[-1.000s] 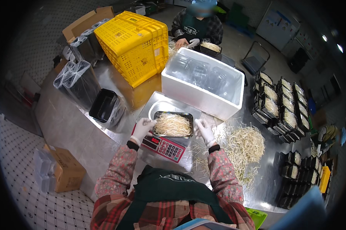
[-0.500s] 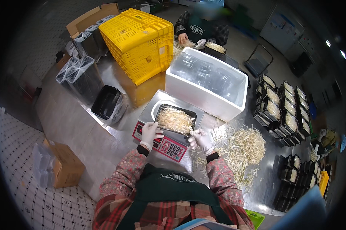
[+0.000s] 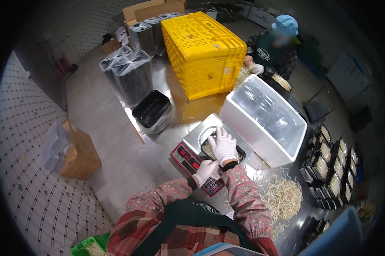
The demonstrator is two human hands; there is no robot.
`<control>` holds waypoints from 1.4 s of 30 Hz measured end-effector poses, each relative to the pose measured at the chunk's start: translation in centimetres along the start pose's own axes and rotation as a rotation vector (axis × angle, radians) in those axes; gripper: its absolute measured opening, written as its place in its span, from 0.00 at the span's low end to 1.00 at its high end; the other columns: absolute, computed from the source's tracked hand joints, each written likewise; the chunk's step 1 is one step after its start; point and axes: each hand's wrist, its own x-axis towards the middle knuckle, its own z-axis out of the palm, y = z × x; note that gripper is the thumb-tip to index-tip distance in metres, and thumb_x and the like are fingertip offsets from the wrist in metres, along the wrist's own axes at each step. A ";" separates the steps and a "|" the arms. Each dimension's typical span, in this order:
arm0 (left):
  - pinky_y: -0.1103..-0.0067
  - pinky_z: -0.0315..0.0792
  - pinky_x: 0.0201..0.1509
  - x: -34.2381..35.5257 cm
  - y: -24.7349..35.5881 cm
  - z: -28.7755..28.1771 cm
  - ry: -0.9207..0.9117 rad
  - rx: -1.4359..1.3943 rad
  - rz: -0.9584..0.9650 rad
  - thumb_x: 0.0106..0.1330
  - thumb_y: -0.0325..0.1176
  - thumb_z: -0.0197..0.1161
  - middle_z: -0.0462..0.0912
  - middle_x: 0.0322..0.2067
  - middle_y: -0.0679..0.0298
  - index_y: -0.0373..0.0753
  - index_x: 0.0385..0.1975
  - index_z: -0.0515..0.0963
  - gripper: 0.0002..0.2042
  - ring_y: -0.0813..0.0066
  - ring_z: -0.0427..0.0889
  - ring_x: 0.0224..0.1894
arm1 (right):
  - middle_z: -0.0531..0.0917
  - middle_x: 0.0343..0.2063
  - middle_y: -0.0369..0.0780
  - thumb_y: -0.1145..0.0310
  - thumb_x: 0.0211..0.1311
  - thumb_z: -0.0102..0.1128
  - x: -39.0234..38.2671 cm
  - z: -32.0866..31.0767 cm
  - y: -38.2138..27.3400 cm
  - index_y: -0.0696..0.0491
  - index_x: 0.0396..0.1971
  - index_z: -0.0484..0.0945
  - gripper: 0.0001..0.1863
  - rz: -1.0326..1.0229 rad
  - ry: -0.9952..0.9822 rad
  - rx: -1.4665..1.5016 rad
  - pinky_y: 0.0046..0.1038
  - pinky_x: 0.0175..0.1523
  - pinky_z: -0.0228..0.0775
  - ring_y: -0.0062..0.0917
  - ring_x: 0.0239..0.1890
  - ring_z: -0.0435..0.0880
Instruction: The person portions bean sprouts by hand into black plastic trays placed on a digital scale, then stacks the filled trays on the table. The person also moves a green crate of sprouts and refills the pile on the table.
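A black tray of bean sprouts sits on the steel plate of a red-framed digital scale. My right hand, in a white glove, lies over the tray with fingers stretched across the sprouts, hiding most of them. Just below the tray's near edge is my left hand, also gloved, above the scale's keypad. Its fingers are drawn together close to my right wrist, and what they hold, if anything, is hidden. A loose heap of sprouts lies on the steel table to the right.
A white foam box with clear plastic lids and a yellow crate stand beyond the scale. Left are stacked empty black trays in plastic bags. Filled trays are stacked at right. A co-worker handles sprouts across the table.
My right hand has moved from the tray's right corner onto the sprouts. My left hand has left the tray's left side for its near edge. The view has shifted leftward.
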 end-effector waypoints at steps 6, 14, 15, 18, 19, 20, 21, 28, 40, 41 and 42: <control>0.82 0.73 0.19 -1.0 6.7 -3.4 -0.029 0.413 -0.109 0.69 0.49 0.57 0.84 0.26 0.59 0.34 0.28 0.77 0.21 0.77 0.80 0.19 | 0.78 0.50 0.48 0.42 0.66 0.42 1.0 -1.8 1.0 0.55 0.65 0.61 0.37 0.254 -0.208 0.098 0.42 0.52 0.69 0.43 0.49 0.79; 0.58 0.51 0.69 3.1 15.6 -24.3 0.947 1.610 0.637 0.67 0.53 0.52 0.79 0.51 0.54 0.39 0.55 0.73 0.26 0.58 0.73 0.58 | 0.72 0.59 0.51 0.59 0.68 0.55 -6.1 0.6 12.2 0.66 0.62 0.62 0.32 0.197 0.032 0.863 0.30 0.64 0.61 0.34 0.61 0.71; 0.59 0.51 0.69 3.4 16.1 -25.1 0.821 1.638 0.486 0.67 0.51 0.51 0.81 0.46 0.55 0.40 0.52 0.75 0.23 0.59 0.76 0.53 | 0.74 0.56 0.48 0.60 0.68 0.55 -7.4 0.4 12.8 0.65 0.62 0.63 0.30 0.233 0.033 0.904 0.27 0.58 0.66 0.29 0.55 0.75; 0.59 0.54 0.68 2.8 17.5 -27.5 0.736 1.667 0.575 0.67 0.46 0.52 0.85 0.32 0.57 0.43 0.39 0.81 0.15 0.61 0.83 0.39 | 0.80 0.40 0.36 0.60 0.68 0.57 -10.2 -0.8 12.9 0.60 0.57 0.72 0.24 0.451 -0.144 1.152 0.17 0.29 0.71 0.14 0.30 0.77; 0.59 0.55 0.67 2.9 18.3 -27.6 0.762 1.702 0.628 0.65 0.44 0.55 0.85 0.31 0.57 0.42 0.35 0.82 0.14 0.59 0.82 0.38 | 0.80 0.36 0.34 0.59 0.68 0.57 -10.8 -1.0 12.7 0.58 0.55 0.73 0.23 0.497 -0.202 1.194 0.16 0.24 0.69 0.12 0.26 0.76; 0.60 0.58 0.65 2.7 19.0 -27.9 0.811 1.642 0.652 0.62 0.45 0.59 0.84 0.28 0.56 0.42 0.30 0.82 0.13 0.56 0.81 0.36 | 0.80 0.32 0.32 0.59 0.67 0.57 -11.4 -1.0 12.4 0.57 0.54 0.75 0.21 0.541 -0.262 1.238 0.14 0.20 0.66 0.10 0.23 0.74; 0.61 0.59 0.64 2.7 19.9 -27.5 0.829 1.631 0.598 0.61 0.46 0.60 0.83 0.27 0.55 0.42 0.29 0.82 0.13 0.55 0.81 0.35 | 0.80 0.23 0.31 0.58 0.68 0.57 -11.7 -1.2 11.4 0.54 0.52 0.77 0.20 0.570 -0.253 1.221 0.15 0.17 0.63 0.10 0.16 0.72; 0.64 0.69 0.49 2.6 22.2 -19.2 0.933 1.367 1.046 0.64 0.37 0.61 0.84 0.33 0.54 0.38 0.36 0.83 0.10 0.51 0.78 0.39 | 0.78 0.21 0.30 0.55 0.66 0.57 -13.0 -3.1 9.2 0.53 0.45 0.81 0.17 0.604 -0.242 1.153 0.16 0.17 0.59 0.11 0.14 0.69; 0.59 0.50 0.71 3.4 8.9 -2.4 -0.186 1.628 0.851 0.66 0.33 0.54 0.84 0.41 0.58 0.38 0.44 0.81 0.12 0.58 0.80 0.45 | 0.81 0.19 0.34 0.65 0.66 0.54 -25.6 -6.2 13.0 0.54 0.51 0.77 0.16 0.850 0.100 1.521 0.16 0.14 0.65 0.12 0.13 0.75; 0.59 0.47 0.72 3.8 8.6 -2.6 -0.209 1.717 0.795 0.65 0.33 0.57 0.84 0.42 0.58 0.39 0.44 0.81 0.12 0.59 0.80 0.46 | 0.81 0.20 0.34 0.66 0.66 0.54 -28.4 -7.1 14.1 0.55 0.50 0.78 0.16 0.908 0.152 1.562 0.15 0.14 0.64 0.12 0.13 0.74; 0.59 0.45 0.73 3.7 8.6 -1.8 -0.236 1.808 0.731 0.63 0.33 0.59 0.83 0.43 0.58 0.39 0.45 0.81 0.13 0.60 0.79 0.46 | 0.80 0.19 0.33 0.66 0.66 0.54 -31.4 -8.1 14.6 0.55 0.48 0.79 0.15 0.977 0.269 1.507 0.15 0.14 0.63 0.12 0.12 0.73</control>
